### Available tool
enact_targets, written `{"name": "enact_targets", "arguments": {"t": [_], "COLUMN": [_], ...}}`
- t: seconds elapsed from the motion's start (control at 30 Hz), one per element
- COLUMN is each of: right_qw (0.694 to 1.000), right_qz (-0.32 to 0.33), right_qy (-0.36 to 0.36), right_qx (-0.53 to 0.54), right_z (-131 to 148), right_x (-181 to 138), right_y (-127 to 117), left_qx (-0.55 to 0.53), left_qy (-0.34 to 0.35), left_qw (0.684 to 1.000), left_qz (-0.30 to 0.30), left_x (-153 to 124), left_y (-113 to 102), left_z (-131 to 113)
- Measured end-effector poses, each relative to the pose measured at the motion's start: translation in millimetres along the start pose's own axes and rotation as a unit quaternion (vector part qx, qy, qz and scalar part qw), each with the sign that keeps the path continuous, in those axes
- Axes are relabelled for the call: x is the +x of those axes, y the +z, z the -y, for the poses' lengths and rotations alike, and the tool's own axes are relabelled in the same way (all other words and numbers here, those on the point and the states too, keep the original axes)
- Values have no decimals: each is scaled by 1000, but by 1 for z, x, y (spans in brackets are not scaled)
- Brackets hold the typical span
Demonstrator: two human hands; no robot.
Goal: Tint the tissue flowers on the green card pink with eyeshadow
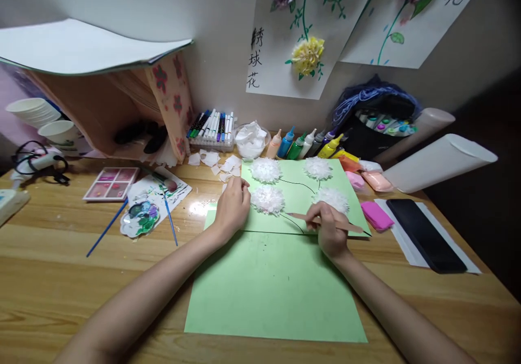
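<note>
In my right hand [331,231] is a pencil [299,217], its tip at a dark curved line just right of the lower left white paper flower [267,199]. A folded light green sheet [293,190] lies under it, bearing several fluffy white flowers and thin drawn stems. My left hand [233,209] rests at the left edge of this sheet, fingers curled and closed; what they hold, if anything, is hidden. Another white flower [331,197] is partly covered by my right hand. The sheet's lower half [277,288] spreads toward me.
Torn white paper pieces [211,159] lie near a bowl [252,141] and marker pens [212,128]. Paint bottles [297,146] line the back. To the left are a paint palette [140,217] and brushes [106,228]; to the right, a black phone [425,235] and pink packet [376,216].
</note>
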State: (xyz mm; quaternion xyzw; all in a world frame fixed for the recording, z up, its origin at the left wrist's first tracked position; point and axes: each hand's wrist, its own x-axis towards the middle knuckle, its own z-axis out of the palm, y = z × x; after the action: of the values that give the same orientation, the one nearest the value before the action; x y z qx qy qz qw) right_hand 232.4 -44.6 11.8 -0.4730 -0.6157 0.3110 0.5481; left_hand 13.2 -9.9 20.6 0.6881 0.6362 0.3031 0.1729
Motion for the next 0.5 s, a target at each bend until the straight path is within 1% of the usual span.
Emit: {"name": "enact_targets", "arguments": {"t": [0.07, 0.13, 0.23, 0.33, 0.43, 0.5], "right_qw": [998, 997, 997, 998, 998, 997], "right_qz": [-33, -39, -20, -3, -13, -22], "right_qy": [24, 35, 32, 32, 29, 24], "right_qx": [41, 58, 60, 60, 63, 64], "right_z": [-10, -15, -17, -16, -13, -13], "right_x": [-10, -15, -15, -13, -12, -12], "right_y": [3, 6, 9, 10, 9, 9], "left_qx": [88, 179, 261, 300, 309, 290], "left_qy": [-7, -3, 49, 98, 108, 107], "left_qw": [995, 982, 963, 949, 945, 950], "left_qz": [-41, -61, -42, -28, -25, -38], "left_x": [13, 25, 39, 49, 54, 55], "left_y": [-8, -15, -17, -10, -4, -3], "left_z": [8, 18, 32, 39, 39, 38]}}
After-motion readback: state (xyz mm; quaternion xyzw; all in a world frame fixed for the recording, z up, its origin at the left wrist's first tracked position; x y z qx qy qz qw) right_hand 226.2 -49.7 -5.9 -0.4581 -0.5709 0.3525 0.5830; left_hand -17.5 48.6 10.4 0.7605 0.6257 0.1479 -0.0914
